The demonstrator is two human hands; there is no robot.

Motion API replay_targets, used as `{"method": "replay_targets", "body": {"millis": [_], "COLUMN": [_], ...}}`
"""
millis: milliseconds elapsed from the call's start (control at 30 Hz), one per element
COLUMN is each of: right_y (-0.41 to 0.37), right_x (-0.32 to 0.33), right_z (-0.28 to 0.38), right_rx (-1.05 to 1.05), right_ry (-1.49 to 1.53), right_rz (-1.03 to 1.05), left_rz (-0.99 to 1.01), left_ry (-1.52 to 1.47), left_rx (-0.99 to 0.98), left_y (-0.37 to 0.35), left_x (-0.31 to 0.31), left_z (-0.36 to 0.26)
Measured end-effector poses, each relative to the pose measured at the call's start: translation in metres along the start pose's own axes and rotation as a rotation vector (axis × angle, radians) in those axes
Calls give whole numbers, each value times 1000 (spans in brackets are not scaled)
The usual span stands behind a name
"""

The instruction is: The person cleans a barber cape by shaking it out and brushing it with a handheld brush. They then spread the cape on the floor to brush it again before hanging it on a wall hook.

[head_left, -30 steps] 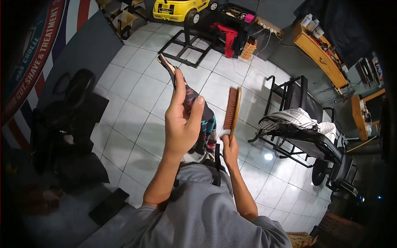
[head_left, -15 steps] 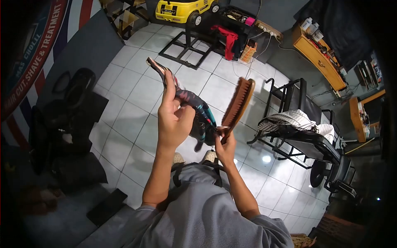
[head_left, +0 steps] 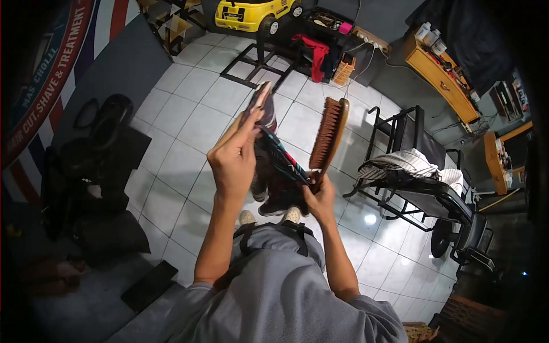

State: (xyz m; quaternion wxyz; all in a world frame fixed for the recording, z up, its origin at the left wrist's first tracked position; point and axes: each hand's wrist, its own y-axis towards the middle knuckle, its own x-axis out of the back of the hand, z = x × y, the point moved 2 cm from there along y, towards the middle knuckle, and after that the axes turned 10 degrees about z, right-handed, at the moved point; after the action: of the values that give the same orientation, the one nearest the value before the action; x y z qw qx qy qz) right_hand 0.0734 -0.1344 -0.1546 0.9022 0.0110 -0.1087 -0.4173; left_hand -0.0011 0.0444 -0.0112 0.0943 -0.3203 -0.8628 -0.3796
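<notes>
Near the centre of the frame, my left hand (head_left: 233, 163) pinches the upper end of a dark, limp cloth (head_left: 280, 155) patterned with red and teal, fingers pointing up and to the right with the thumb close against them. The cloth slants from there down and right to my right hand (head_left: 320, 199), and its loose folds hang below, over the floor, just above my pale, perforated clogs (head_left: 292, 215).

My right hand closes round the handle of a long brush with reddish-brown bristles and a curved wooden back (head_left: 342, 123), and the cloth's lower end meets my thumb and fingers there. Whether they pinch it firmly, I cannot tell. The brush stands nearly upright, right of centre, bristles facing left towards the cloth but apart from its upper part.

Around me lies a floor of glossy white square tiles (head_left: 189, 123). At the right of the frame is a black metal-framed reclining chair (head_left: 423, 143) with a grey-and-white striped cloth (head_left: 400, 164) draped across it. A yellow toy car (head_left: 246, 16) sits at the top.
</notes>
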Motion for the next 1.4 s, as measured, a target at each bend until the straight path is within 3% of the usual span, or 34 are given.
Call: {"method": "replay_targets", "body": {"millis": [100,233,367,433,500,633,667,700,767,833,867,900,967,1033,1100,1167,1200,1300,1367,1400], "right_y": [1,10,35,46,39,9,1,-5,-19,-24,-25,-32,-52,-82,-113,-142,-146,-113,-71,-50], "right_x": [30,59,70,71,74,41,26,13,-10,-30,-37,-32,-22,-10,2,18,21,26,23,22], "right_z": [4,15,13,19,30,58,56,45,-4,-39,-52,-96,-150,-225,-280,-341,-355,-305,-215,-179], "right_rx": [-17,-6,30,280,-60,125,184,246,240,-25,-111,-241,-320,-526,-572,-703,-766,-791,-616,-590], "right_ry": [-23,47,-387,-709,-335,514,482,449,-189,-29,-17,-224,-417,-593,-698,-745,-767,-651,-256,43], "right_rz": [-40,-51,-280,-480,-369,-127,-59,9,71,154,171,324,467,579,545,680,747,467,158,153], "left_rz": [83,153,448,535,528,564,553,541,506,440,515,520,473,425,365,299,269,168,109,88], "left_ry": [-36,214,-85,-194,-273,-336,-362,-387,-455,-521,-617,-728,-841,-933,-1048,-1194,-1122,-892,-940,-966], "left_rx": [99,-35,179,326,350,383,363,340,313,276,366,385,320,398,422,397,416,471,484,487], "left_y": [-6,-10,-21,-24,-25,-8,-5,-1,6,13,17,18,19,18,16,13,13,13,10,8], "left_x": [4,3,-14,-27,-34,-40,-43,-45,-47,-47,-38,-32,-21,-9,-2,2,2,5,-1,-6], "left_z": [15,22,14,6,2,-13,-17,-22,-28,-32,-37,-37,-35,-42,-43,-44,-42,-31,-25,-24]}}
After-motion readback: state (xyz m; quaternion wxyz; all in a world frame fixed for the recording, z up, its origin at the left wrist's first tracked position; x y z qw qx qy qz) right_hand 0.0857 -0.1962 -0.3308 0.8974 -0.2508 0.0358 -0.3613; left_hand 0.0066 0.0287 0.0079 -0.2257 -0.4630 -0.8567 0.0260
